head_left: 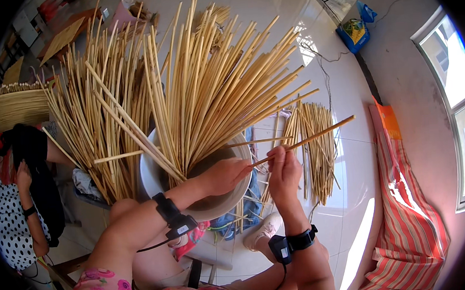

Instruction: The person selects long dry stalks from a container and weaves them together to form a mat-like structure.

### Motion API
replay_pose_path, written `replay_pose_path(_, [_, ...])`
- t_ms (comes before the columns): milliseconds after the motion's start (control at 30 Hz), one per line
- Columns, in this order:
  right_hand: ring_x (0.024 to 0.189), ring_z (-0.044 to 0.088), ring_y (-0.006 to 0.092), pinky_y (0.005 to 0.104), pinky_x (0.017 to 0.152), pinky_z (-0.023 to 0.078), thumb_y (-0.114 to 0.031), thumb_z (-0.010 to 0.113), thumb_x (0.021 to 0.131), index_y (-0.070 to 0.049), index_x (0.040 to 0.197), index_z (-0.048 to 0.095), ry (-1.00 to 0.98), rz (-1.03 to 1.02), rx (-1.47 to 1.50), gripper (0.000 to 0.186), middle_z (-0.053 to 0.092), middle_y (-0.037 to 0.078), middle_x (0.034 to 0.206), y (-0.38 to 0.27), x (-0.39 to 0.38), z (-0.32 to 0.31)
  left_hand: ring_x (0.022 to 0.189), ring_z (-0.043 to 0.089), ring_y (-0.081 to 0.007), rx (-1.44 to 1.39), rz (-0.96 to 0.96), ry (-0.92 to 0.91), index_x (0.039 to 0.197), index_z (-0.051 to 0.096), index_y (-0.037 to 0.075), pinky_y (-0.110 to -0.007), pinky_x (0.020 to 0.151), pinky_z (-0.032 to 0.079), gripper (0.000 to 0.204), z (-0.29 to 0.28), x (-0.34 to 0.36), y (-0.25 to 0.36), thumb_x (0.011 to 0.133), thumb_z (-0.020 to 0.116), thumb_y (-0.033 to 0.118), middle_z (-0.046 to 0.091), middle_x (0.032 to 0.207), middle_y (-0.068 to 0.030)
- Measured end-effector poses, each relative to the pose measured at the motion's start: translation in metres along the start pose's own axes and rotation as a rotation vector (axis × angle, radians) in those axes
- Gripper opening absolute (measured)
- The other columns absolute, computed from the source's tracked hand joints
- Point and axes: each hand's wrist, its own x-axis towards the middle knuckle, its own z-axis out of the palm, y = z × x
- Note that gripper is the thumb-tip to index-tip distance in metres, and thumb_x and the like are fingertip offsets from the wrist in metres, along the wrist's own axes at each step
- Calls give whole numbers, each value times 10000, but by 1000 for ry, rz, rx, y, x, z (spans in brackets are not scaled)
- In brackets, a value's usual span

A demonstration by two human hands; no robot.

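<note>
Between my two hands runs a thin, dry brown stalk (323,131), slanting up to the right. My left hand (226,176) is closed around its lower end, over the near side of a white bucket (147,175). A little further right, my right hand (284,173) pinches the same stalk between thumb and fingers. Many long pale stalks (229,91) stand fanned out in the bucket, leaning mostly away and to the right. A few lie crosswise at the bucket's left rim.
Another dense bundle of stalks (100,100) stands left of the bucket. Cut stalks (317,150) lie in a pile on the tiled floor at right. A striped red cloth (410,224) hangs by the wall. At far left sits a person in a dotted garment (11,214).
</note>
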Motion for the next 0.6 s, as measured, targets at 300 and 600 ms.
replay_pose_path(300, [479,269,43,215,427,214,-269,338,1023,-77,721,429,500,73,342,370,340,-29,573,7,31,-75,743,556,-384,2,-163,-240,891,507,16,-434,656,426,254,4,-8,-13,961,425,245,565,759,-180])
replay_pose_path(600, [439,259,42,219,386,173,-301,390,1008,-88,750,458,431,238,372,340,291,-48,542,29,39,-113,813,600,-334,218,-263,-401,1002,557,27,-433,708,451,242,0,-17,-44,902,506,241,611,829,-155])
